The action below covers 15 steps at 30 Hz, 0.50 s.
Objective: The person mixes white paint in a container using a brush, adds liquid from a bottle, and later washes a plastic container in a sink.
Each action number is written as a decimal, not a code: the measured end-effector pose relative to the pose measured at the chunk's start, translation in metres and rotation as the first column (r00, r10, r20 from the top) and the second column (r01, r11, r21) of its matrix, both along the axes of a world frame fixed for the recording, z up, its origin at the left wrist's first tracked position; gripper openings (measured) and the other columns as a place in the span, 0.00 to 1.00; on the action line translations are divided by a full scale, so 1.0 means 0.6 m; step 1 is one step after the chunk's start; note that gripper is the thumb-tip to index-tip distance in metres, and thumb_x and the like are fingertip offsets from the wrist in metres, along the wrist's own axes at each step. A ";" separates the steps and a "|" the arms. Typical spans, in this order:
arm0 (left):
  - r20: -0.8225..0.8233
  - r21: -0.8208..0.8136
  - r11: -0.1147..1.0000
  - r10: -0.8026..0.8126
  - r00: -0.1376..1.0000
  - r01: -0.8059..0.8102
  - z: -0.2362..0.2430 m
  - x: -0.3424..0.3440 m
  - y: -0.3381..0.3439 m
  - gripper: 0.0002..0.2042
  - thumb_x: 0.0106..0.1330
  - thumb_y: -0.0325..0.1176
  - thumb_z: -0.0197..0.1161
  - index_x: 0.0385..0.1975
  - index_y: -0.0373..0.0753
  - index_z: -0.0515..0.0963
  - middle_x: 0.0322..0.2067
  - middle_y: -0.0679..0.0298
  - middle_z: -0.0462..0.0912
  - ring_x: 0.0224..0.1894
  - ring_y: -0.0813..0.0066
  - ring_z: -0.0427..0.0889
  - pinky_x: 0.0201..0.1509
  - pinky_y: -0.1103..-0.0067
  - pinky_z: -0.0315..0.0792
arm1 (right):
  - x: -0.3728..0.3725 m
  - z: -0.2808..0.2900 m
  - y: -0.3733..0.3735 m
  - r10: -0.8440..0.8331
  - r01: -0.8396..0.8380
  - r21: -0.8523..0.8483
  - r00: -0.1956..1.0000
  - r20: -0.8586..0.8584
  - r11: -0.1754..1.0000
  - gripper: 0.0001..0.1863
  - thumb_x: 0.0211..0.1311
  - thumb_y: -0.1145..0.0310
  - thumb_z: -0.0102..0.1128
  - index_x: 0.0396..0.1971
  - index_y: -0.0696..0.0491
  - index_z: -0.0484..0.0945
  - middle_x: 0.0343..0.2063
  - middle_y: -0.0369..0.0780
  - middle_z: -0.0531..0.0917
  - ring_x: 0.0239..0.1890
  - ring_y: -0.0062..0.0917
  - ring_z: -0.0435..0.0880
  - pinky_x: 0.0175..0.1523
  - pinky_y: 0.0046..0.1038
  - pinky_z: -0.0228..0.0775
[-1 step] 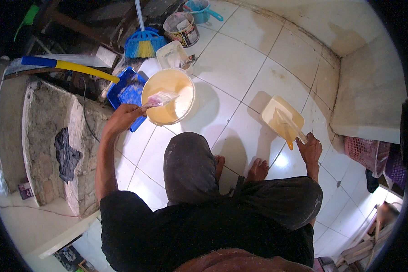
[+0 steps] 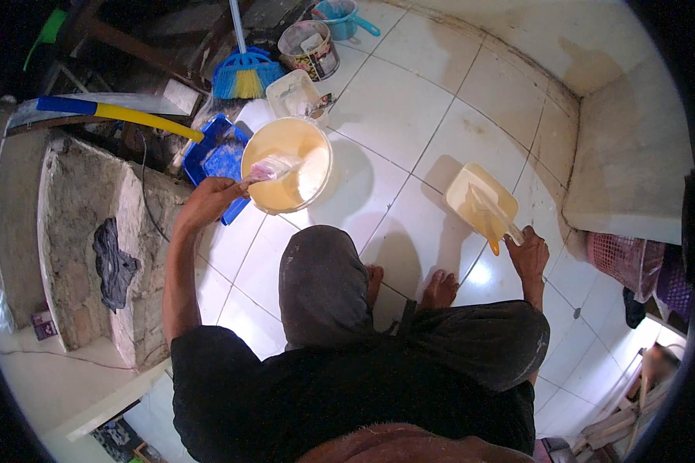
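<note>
Floor: white tiles spread around your bare feet, with a rough concrete block on your left and a stained wall ahead.
Left hand: your left hand is just outside the rim of the cream bucket, thumb and fingers pinched together on the narrow end of a pinkish-white piece.
Pinkish-white piece: its wider end hangs over the bucket's opening; you cannot tell whether it touches the inside. It looks light, thin and perhaps pliable, so the narrow end seems the right place to hold.
Right hand: your right hand is at the near right corner of the cream tray, fingers curled on the near end of a pale stick.
Pale stick: its far end reaches into the tray. It looks light and stiff; the near end should give you a steady hold.
Cream tray: shallow and probably light, so it may slide on smooth tile if pushed; an orange tip shows at its near edge.
Cream bucket: looks sturdy, its weight unclear; take it by the rim.
Beyond the bucket: a blue dustpan close on its left, a white tub just behind, and a blue-and-yellow broom farther back.
</note>
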<state>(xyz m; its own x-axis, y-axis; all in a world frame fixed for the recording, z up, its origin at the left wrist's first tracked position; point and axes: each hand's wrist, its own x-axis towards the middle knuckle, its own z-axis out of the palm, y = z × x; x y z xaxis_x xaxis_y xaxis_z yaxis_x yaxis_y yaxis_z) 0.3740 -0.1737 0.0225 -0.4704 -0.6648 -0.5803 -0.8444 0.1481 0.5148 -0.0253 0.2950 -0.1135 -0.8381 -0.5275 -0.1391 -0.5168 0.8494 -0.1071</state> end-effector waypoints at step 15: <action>0.003 0.016 0.998 0.064 0.998 -0.064 0.013 -0.012 0.028 0.16 0.68 0.46 0.57 0.32 0.38 0.81 0.13 0.78 0.60 0.14 0.89 0.56 0.17 0.83 0.49 | 0.006 0.040 0.023 0.025 -0.026 -0.076 1.000 -0.012 0.997 0.23 0.50 0.47 0.66 0.25 0.55 0.78 0.22 0.48 0.82 0.28 0.46 0.83 0.36 0.44 0.74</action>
<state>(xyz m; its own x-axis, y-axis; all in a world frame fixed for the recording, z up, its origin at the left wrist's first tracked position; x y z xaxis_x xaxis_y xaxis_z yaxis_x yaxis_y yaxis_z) 0.3668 -0.1572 0.0302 -0.4262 -0.6840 -0.5920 -0.8530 0.0860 0.5148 -0.0217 0.3087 -0.0893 -0.8257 -0.5572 -0.0881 -0.5396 0.8256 -0.1653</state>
